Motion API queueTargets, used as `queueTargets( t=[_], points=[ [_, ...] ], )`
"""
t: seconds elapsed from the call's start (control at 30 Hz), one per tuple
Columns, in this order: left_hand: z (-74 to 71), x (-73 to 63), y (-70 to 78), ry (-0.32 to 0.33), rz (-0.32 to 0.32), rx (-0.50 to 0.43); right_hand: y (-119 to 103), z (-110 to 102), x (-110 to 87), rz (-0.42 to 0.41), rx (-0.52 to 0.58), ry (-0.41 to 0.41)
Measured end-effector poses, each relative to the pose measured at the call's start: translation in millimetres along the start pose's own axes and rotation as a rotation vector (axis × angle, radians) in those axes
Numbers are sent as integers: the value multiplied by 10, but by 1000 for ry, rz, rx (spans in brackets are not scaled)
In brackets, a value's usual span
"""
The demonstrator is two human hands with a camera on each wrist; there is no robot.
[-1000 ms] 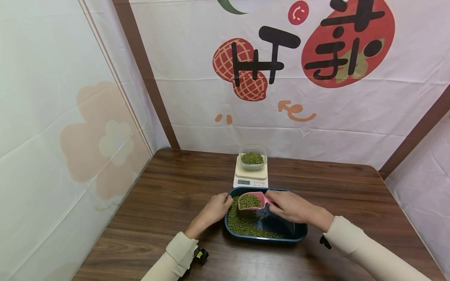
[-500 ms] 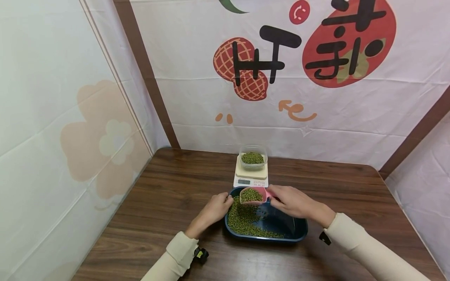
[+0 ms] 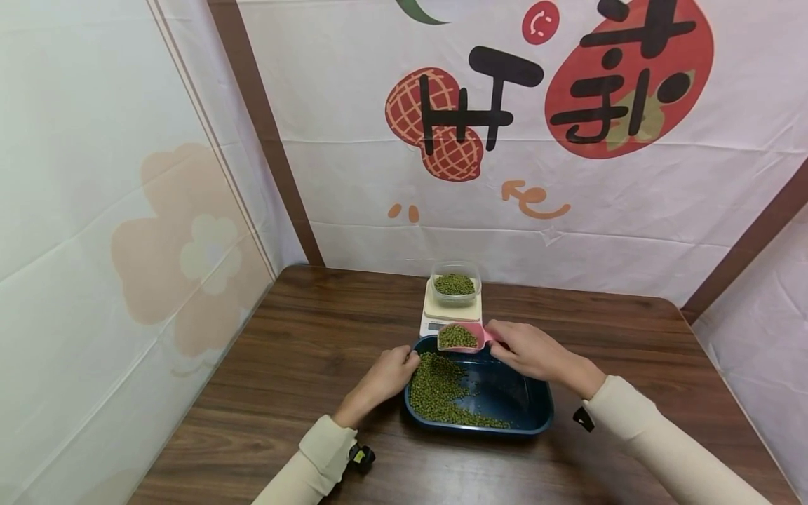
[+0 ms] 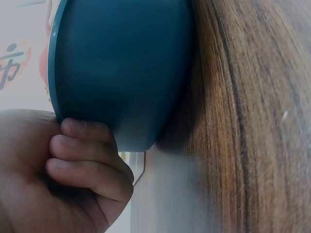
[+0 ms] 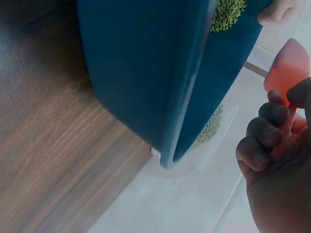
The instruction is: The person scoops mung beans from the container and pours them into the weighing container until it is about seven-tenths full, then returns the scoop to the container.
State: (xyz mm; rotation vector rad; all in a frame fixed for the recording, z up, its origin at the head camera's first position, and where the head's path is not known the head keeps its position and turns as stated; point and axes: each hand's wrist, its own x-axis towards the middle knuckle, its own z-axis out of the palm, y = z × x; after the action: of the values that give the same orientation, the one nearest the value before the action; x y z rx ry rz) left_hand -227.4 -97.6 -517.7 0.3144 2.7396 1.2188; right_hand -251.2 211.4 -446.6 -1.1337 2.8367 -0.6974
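Note:
My right hand (image 3: 530,352) grips the handle of a pink scoop (image 3: 481,337) heaped with small green beans (image 3: 457,337). In the head view the scoop hangs over the far rim of a dark blue basin (image 3: 514,400) and overlaps the front of the kitchen scale. The right wrist view shows fingers curled round the scoop's handle (image 5: 286,127). My left hand (image 3: 386,379) pinches the basin's left rim; its curled fingers (image 4: 82,150) show against the basin wall in the left wrist view. More green beans cover the basin's left side and front edge.
Behind the basin stands the kitchen scale (image 3: 431,308), with a clear plastic container (image 3: 456,300) of green beans on it. The scale's display is partly covered by the scoop. Beneath everything is a dark wooden table (image 3: 252,393), backed by a printed cloth (image 3: 353,189).
My right hand has raised the bean-filled scoop from above the basin's middle and moved it away from me, toward the scale. My left hand has stayed at the rim.

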Motion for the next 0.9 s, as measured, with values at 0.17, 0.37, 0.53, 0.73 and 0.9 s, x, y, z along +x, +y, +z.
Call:
queueTargets(
  t=[0.17,0.37,0.53,0.73,0.9],
  points=[
    [43,39,-86,18,22,42,27,-36,24,7,-9,1],
    [-28,-50,78,4,8,18,43,-92,56,1,-21,13],
    [-34,-69,119,16,6,36,71,-124,93,-28,-34,41],
    [5,3,43,28,-25,52,101,-149,129,-19,-38,46],
    [68,66,-100,23,-2,49,119,-168,149,3,-33,33]
  ],
)
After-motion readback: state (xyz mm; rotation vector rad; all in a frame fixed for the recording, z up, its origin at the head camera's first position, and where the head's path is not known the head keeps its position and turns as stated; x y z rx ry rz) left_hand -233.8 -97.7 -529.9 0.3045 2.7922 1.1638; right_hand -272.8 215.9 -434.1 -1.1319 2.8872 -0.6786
